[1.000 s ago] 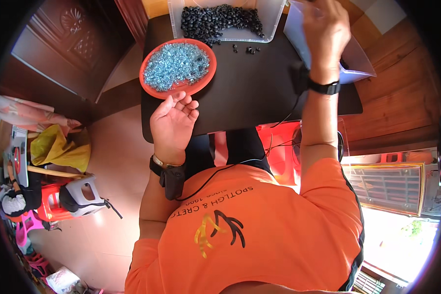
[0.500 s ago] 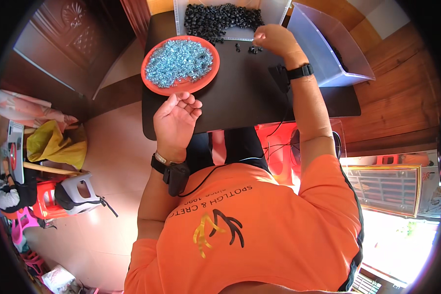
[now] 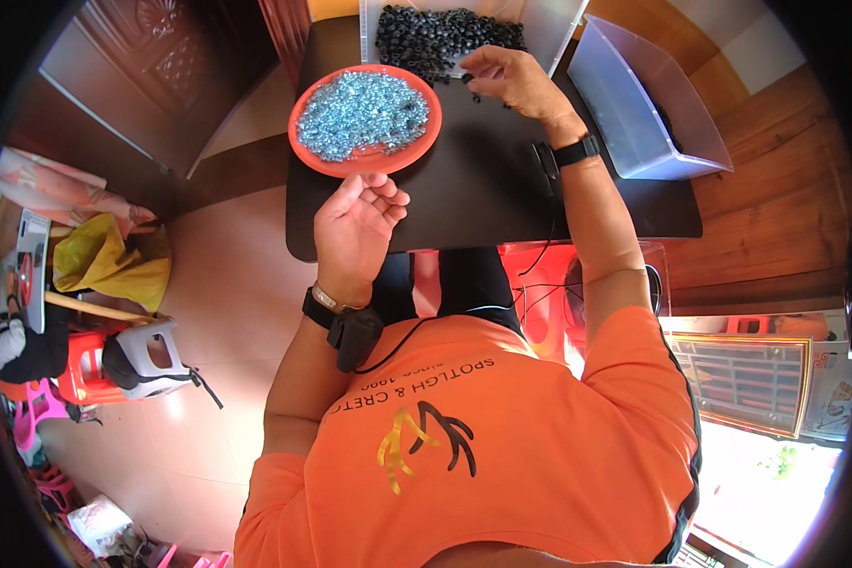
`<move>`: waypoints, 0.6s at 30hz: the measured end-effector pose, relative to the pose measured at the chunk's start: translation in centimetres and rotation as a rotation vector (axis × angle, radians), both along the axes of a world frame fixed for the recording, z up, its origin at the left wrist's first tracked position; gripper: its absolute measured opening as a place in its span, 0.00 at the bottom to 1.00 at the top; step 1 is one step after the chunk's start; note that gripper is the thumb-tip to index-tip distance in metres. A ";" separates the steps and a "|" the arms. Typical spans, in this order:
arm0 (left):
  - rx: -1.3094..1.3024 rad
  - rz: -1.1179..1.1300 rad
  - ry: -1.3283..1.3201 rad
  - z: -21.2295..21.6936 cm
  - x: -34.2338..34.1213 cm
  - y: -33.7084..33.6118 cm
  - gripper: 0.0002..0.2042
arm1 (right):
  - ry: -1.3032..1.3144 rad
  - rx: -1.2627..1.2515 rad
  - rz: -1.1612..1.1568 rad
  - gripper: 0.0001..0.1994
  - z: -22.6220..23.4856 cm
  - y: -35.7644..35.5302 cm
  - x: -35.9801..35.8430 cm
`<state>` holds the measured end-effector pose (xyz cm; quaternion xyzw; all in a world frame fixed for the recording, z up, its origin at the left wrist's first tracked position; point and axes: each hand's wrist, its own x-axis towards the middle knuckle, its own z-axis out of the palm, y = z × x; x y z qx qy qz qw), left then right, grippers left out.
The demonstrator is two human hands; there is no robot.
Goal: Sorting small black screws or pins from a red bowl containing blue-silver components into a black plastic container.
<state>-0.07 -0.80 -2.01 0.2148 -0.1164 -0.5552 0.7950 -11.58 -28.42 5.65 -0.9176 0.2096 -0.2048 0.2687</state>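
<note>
Two hands work at a black table (image 3: 483,189). On it, the right hand (image 3: 511,78) pinches small black parts (image 3: 445,38) at the clear tray's (image 3: 559,24) edge; beside the tray, the left hand (image 3: 355,232), fingers loosely curled and empty, touches an orange plate (image 3: 303,151) of silvery pieces (image 3: 364,114).

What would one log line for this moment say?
left hand: open, palm up, under orange plate rim | right hand: fingers at small black parts by clear tray | surface: black table
</note>
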 end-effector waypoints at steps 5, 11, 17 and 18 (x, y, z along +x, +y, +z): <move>0.046 0.015 -0.116 0.9 -0.4 -0.2 0.13 | -0.176 0.411 0.467 0.16 1.9 7.4 1.9; 0.041 0.024 -0.101 1.2 -0.7 -0.4 0.13 | -0.143 0.353 0.630 0.14 -0.1 11.2 3.2; 0.039 0.119 -0.042 1.0 -1.1 -0.6 0.11 | -0.226 0.184 0.687 0.15 -1.1 11.6 3.6; 0.055 0.148 -0.039 1.1 -1.2 -0.6 0.10 | -0.227 0.186 0.686 0.15 -1.1 11.6 3.6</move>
